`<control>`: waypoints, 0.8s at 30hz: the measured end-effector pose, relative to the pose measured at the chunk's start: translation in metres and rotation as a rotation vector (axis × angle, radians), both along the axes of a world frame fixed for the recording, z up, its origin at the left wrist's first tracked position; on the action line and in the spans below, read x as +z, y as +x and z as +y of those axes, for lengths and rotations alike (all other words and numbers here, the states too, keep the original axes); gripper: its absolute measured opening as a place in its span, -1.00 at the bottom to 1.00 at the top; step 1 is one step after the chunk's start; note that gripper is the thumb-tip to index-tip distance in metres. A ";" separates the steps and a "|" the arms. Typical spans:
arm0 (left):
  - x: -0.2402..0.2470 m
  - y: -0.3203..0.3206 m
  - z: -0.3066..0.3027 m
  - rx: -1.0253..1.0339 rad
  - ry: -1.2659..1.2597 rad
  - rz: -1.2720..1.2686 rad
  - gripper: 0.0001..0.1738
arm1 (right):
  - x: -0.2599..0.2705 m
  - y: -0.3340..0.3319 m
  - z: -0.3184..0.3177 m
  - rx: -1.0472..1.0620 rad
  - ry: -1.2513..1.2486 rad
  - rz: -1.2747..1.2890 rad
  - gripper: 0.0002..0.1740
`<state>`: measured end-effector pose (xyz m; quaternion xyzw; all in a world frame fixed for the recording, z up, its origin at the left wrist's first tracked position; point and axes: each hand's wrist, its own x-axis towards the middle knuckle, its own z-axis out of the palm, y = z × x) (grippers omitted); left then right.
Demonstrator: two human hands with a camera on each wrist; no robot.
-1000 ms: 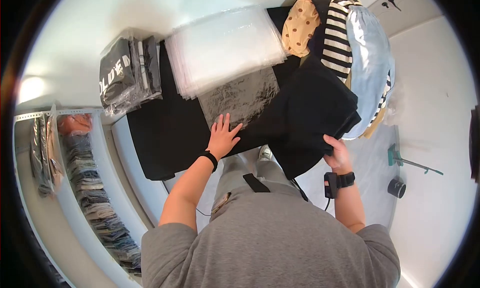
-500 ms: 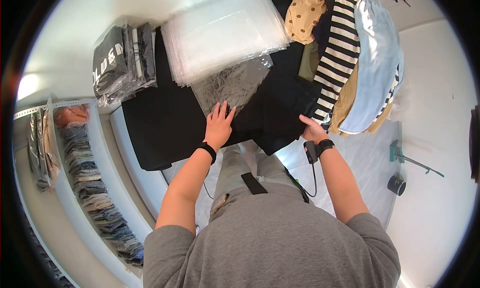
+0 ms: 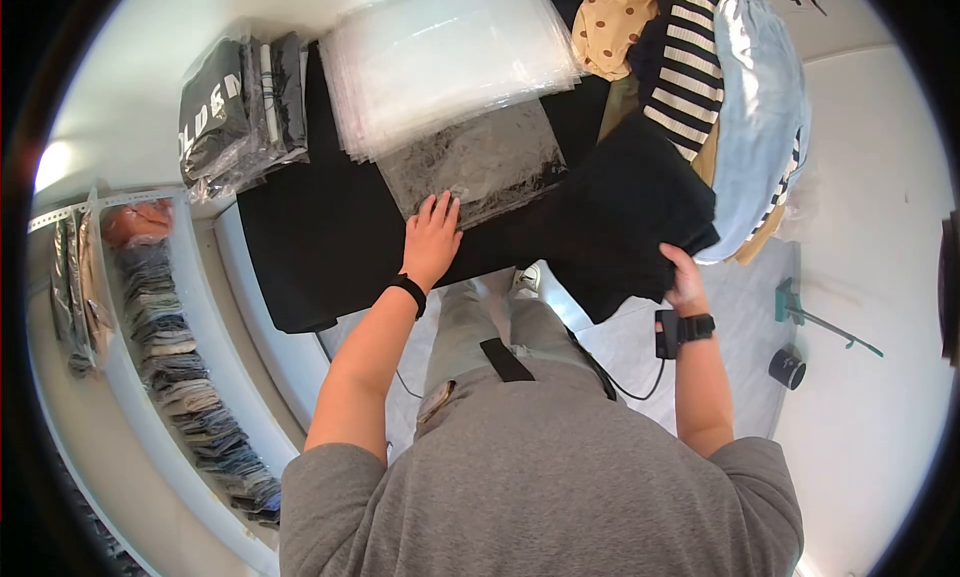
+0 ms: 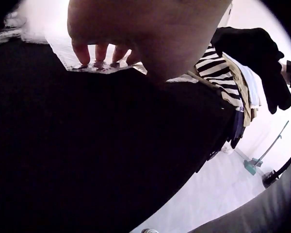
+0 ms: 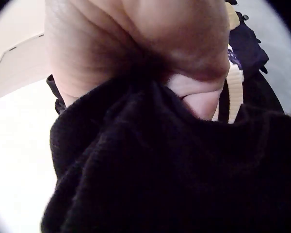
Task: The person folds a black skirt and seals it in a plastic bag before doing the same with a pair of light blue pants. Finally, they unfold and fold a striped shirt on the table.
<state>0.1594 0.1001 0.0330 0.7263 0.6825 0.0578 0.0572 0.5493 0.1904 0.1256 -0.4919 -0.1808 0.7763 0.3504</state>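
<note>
My left hand (image 3: 432, 242) rests on the near edge of a clear crinkled plastic bag (image 3: 475, 167), its fingers fairly straight. The bag lies on the black surface of the table (image 3: 320, 237); in the left wrist view my fingertips (image 4: 101, 60) touch its edge. Out to the right, my right hand (image 3: 687, 280) grips the edge of a black garment (image 3: 630, 212) and holds that end raised over the pile of clothes. Close up in the right wrist view, the dark cloth (image 5: 184, 170) bunches under the hand, hiding some of the fingers.
A stack of clear bags (image 3: 450, 57) lies beyond the crinkled bag. Packed dark clothes (image 3: 240, 117) stand at the left. On the right are a striped garment (image 3: 690, 67), a light blue one (image 3: 755, 127) and a dotted one (image 3: 612, 27). Shelves of folded clothes (image 3: 185, 377) stand further left.
My right hand first went down and inward with the black garment, then rose outward again, lifting its end over the pile. My left hand has stayed on the plastic bag, which lies flatter now.
</note>
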 end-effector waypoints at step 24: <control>0.033 -0.019 0.032 -0.035 0.164 -0.327 -0.23 | -0.066 -0.107 -0.011 0.639 -0.314 0.168 -0.54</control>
